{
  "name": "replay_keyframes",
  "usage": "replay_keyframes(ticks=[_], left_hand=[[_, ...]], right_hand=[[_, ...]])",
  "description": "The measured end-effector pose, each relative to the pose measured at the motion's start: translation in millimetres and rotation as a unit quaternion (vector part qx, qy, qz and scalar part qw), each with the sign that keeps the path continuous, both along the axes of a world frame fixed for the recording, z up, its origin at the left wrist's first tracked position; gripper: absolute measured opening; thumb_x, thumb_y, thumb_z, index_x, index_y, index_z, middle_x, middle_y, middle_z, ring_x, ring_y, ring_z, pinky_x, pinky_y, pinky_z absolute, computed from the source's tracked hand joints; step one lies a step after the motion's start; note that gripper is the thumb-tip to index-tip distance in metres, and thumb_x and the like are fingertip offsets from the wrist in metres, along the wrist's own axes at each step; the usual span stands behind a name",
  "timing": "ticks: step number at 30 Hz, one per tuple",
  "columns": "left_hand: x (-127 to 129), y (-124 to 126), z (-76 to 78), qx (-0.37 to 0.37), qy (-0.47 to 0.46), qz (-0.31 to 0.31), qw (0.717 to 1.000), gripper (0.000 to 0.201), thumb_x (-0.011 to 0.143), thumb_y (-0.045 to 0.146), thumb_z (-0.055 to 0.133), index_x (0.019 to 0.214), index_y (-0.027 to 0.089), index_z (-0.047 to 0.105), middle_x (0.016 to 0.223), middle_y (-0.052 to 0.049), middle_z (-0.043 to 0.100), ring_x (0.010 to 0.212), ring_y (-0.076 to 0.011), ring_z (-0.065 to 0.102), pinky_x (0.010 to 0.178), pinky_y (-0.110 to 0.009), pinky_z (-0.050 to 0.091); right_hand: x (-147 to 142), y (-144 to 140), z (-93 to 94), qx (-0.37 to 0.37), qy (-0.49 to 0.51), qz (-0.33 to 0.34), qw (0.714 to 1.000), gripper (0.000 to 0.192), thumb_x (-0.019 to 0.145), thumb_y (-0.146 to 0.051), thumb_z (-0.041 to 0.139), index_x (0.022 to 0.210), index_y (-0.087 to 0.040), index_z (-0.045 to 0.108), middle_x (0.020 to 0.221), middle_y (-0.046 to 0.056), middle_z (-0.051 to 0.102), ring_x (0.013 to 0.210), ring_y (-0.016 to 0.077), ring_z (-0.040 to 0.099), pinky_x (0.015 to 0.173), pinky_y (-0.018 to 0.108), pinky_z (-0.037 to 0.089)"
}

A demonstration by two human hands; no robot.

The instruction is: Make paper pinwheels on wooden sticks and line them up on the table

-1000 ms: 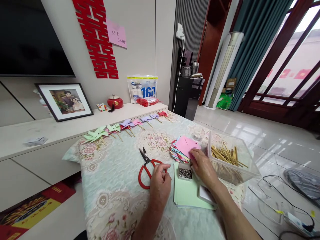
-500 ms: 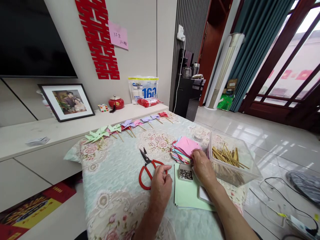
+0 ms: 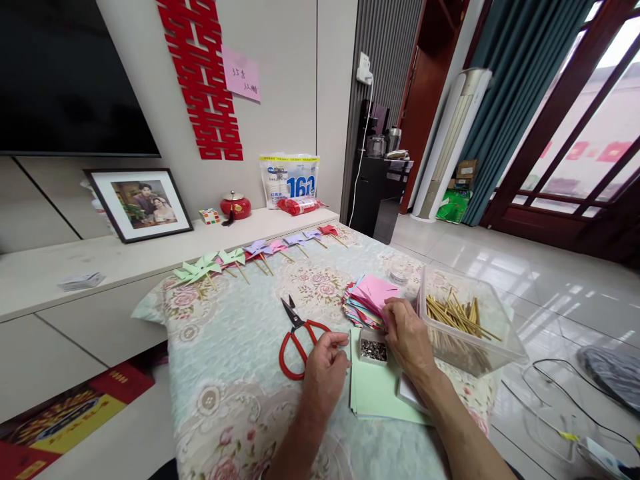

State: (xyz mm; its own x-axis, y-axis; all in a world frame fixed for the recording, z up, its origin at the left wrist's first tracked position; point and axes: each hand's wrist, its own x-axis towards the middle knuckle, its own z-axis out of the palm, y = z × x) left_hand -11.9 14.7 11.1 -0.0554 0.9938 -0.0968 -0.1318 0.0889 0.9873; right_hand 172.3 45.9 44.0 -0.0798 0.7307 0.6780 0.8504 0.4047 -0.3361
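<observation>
Spread over the table point(image 3: 235, 373): a floral cloth, bare in the middle. Along the far edge, a row of paper pinwheels point(image 3: 250, 257) lying on their sticks. At the right edge, a clear tub point(image 3: 500, 340) of wooden sticks point(image 3: 457, 317). Flat on the cloth between the forearms, a green sheet point(image 3: 373, 397). Just left of the tub, a fanned stack of coloured squares point(image 3: 373, 297), pink on top. Left of the sheet, red scissors point(image 3: 297, 337), blades apart, lying free. On the sheet's far end, a small tin of pins point(image 3: 373, 349).

Right hand point(image 3: 407, 333) at the stack's near edge, fingertips pinched on the paper there, thumb side beside the tin. Left hand point(image 3: 325, 363) loosely curled, gripping nothing, knuckles just beside the scissor loops.

Best done by peeling one square only: slide the top sheet sideways with the thumb, lift by a corner, keep the wrist clear of the tin. Probably worth steadying the stack with the free hand.
</observation>
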Motion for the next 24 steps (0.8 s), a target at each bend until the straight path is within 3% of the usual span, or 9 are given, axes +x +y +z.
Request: replay_keyframes(ticks=[3,7,12,16,20,24], left_hand=[[0.2,-1.9,5.8,-0.002,-0.062,-0.006,0.998,0.024,0.065,0.016,0.064,0.089,0.015,0.067,0.085,-0.005,0.071,0.061,-0.0148,0.064,0.056,-0.026,0.047],[-0.2,-7.9,19.5,-0.012,-0.171,-0.019,0.985,0.029,0.069,0.024,0.074,0.095,0.013,0.071,0.1,-0.012,0.073,0.081,-0.0203,0.069,0.072,-0.031,0.053],[0.7,-11.8,30.7,-0.04,-0.32,-0.065,0.944,0.049,0.068,0.036,0.083,0.108,0.01,0.072,0.117,-0.019,0.071,0.105,-0.0303,0.067,0.096,-0.043,0.048],[0.5,-11.2,31.5,-0.02,-0.411,-0.098,0.906,0.049,0.072,0.045,0.08,0.111,0.016,0.071,0.122,-0.015,0.069,0.118,-0.0316,0.061,0.106,-0.047,0.042],[-3.6,-9.5,37.2,0.037,-0.445,-0.082,0.891,0.037,0.081,0.045,0.07,0.107,0.019,0.07,0.118,-0.01,0.07,0.119,-0.0276,0.059,0.107,-0.045,0.042],[-8.8,-8.7,46.2,0.075,-0.408,-0.082,0.906,0.032,0.079,0.035,0.071,0.105,0.016,0.07,0.117,-0.013,0.071,0.118,-0.0301,0.06,0.101,-0.044,0.046]], right_hand=[[-0.7,-1.4,1.6,0.016,0.016,0.012,1.0,0.018,0.099,-0.015,0.039,0.086,-0.021,0.05,0.098,0.01,0.064,0.088,0.0216,0.063,0.078,0.034,0.05],[-3.1,-5.1,5.8,0.033,0.025,0.031,0.999,0.016,0.099,-0.013,0.041,0.09,-0.021,0.051,0.102,0.01,0.064,0.093,0.0217,0.063,0.081,0.035,0.05],[-16.2,-18.2,17.2,0.058,-0.001,0.095,0.994,0.018,0.098,-0.007,0.041,0.096,-0.02,0.052,0.103,0.011,0.063,0.096,0.0215,0.062,0.083,0.036,0.05],[-34.2,-33.1,26.2,0.075,-0.055,0.167,0.981,0.02,0.094,-0.003,0.044,0.1,-0.019,0.054,0.104,0.013,0.064,0.1,0.0235,0.061,0.085,0.038,0.05],[-48.4,-42.3,28.5,0.06,-0.089,0.23,0.967,0.027,0.091,0.001,0.04,0.101,-0.018,0.056,0.103,0.012,0.066,0.099,0.0228,0.061,0.088,0.041,0.05],[-53.9,-44.4,26.3,0.049,-0.105,0.247,0.962,0.029,0.09,0.003,0.04,0.102,-0.017,0.057,0.103,0.013,0.066,0.097,0.0227,0.062,0.093,0.046,0.047]])
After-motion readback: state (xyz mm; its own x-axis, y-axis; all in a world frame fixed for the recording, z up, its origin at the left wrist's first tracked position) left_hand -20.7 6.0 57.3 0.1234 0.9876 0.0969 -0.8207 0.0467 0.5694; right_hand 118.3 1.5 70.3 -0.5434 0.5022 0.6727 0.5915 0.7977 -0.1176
